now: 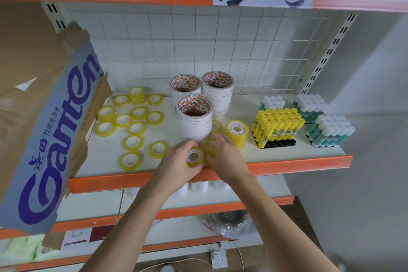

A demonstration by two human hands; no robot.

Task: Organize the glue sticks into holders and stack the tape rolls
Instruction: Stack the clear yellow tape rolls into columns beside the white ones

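Hands (199,157) on small tape rolls (195,157) at the shelf's front edge (287,166)

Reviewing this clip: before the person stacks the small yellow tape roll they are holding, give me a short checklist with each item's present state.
1. Left hand has a firm hold on the small yellow tape roll: ok, fingers are curled round it.
2. Right hand holds a second yellow roll: cannot tell, the fingers cover most of it.
3. A stack to add to is within reach: ok, the stacked yellow rolls stand just right of the hands.
4. White tape stacks clear of the hands: not ok, the nearest stands right beside the fingers.
5. Loose yellow rolls left to stack: not ok, many lie flat on the shelf.
6. Yellow glue sticks upright in their holder: ok.
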